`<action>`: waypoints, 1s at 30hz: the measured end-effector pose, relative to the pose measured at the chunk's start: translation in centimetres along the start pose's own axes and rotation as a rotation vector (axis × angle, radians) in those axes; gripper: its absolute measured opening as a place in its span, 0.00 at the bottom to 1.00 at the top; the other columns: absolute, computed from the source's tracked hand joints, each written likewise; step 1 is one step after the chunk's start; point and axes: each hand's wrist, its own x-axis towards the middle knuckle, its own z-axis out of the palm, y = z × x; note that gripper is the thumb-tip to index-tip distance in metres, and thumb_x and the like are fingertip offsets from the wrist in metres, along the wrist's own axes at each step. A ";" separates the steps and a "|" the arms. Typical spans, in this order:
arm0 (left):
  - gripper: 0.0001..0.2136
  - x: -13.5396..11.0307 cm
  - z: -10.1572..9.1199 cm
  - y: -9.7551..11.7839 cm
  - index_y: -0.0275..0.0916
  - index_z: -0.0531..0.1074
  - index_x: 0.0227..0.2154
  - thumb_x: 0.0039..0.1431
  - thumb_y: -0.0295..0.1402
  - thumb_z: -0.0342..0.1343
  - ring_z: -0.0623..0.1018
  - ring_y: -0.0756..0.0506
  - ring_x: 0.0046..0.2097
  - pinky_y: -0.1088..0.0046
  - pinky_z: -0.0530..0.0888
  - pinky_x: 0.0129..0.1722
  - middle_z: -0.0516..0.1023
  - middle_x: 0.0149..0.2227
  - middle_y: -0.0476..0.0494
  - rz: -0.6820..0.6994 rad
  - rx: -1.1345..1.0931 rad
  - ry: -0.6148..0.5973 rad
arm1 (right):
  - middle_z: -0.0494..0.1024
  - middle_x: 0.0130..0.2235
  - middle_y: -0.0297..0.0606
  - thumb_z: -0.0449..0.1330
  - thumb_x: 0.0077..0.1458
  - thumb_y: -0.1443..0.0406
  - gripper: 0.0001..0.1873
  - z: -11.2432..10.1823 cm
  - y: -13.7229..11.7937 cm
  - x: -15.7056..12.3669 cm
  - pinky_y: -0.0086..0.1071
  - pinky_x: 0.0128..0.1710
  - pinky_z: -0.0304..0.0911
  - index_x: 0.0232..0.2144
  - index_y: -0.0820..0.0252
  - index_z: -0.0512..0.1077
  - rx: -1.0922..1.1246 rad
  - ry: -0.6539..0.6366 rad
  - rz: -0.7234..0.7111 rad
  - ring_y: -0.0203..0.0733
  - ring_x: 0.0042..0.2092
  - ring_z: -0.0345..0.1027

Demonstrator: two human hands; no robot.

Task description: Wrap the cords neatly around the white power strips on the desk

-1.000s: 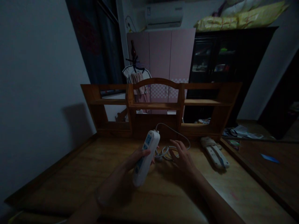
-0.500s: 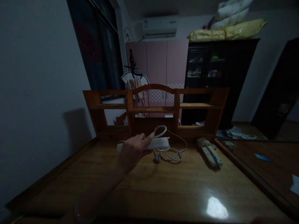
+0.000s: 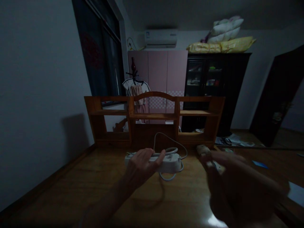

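My left hand [image 3: 144,164] is wrapped around a white power strip [image 3: 171,163], thumb lying along its near side. The strip is held just above the wooden desktop [image 3: 114,183]. Its grey-white cord [image 3: 167,134] loops above and below the strip; its plug is hidden from sight. At the right foreground, my right hand [image 3: 239,186] is large, dark and blurred. Its fingers look apart, and I see nothing held between them. Behind its fingertips lies a long cream object [image 3: 203,149] with a band around one end, mostly covered by the hand.
A low wooden shelf unit [image 3: 154,116] stands along the desk's far edge. The white wall [image 3: 42,110] borders the left side. Beyond are a pink wardrobe [image 3: 158,69], a dark cabinet [image 3: 225,82] and papers [image 3: 232,140] on a low surface at right.
My right hand has come into view from the lower right. My left hand has moved slightly right and down in view with the power strip, and the cord and plug have shifted off the desktop.
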 end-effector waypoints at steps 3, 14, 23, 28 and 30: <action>0.20 0.1 -1.0 0.1 0.46 0.61 0.54 0.59 0.27 0.53 0.74 0.45 0.40 0.67 0.72 0.40 0.73 0.37 0.43 0.070 0.018 0.048 | 0.70 0.50 0.42 0.53 0.55 0.70 0.21 3.2 2.2 0.7 0.41 0.50 0.63 0.52 0.55 0.64 0.175 -0.219 0.095 0.46 0.51 0.65; 0.24 -3.1 -1.4 0.7 0.43 0.54 0.58 0.60 0.35 0.54 0.76 0.42 0.40 0.69 0.74 0.35 0.73 0.45 0.38 -0.094 -0.208 -0.439 | 0.68 0.26 0.31 0.51 0.62 0.59 0.15 3.8 5.5 -0.6 0.24 0.27 0.54 0.28 0.61 0.69 0.315 -0.800 0.329 0.33 0.29 0.60; 0.32 -7.1 -2.5 1.3 0.49 0.60 0.56 0.48 0.34 0.63 0.77 0.39 0.42 0.65 0.75 0.41 0.75 0.45 0.41 -0.394 -0.577 -0.367 | 0.67 0.24 0.30 0.54 0.58 0.54 0.18 5.3 8.9 -1.4 0.24 0.23 0.50 0.26 0.63 0.69 0.262 -0.768 0.345 0.30 0.25 0.56; 0.25 -7.4 -6.0 0.4 0.44 0.67 0.47 0.47 0.46 0.62 0.76 0.45 0.31 0.72 0.76 0.29 0.75 0.33 0.48 -1.361 -0.817 0.352 | 0.69 0.26 0.32 0.52 0.59 0.52 0.21 4.7 12.3 -2.6 0.24 0.24 0.53 0.27 0.62 0.71 0.184 -0.643 0.398 0.33 0.26 0.58; 0.22 -7.3 -6.7 -0.5 0.45 0.67 0.46 0.53 0.52 0.53 0.76 0.47 0.33 0.73 0.76 0.32 0.73 0.33 0.51 -1.608 -1.085 0.669 | 0.71 0.27 0.33 0.52 0.60 0.53 0.19 3.7 12.6 -2.7 0.25 0.25 0.55 0.30 0.62 0.72 0.161 -0.621 0.405 0.34 0.28 0.60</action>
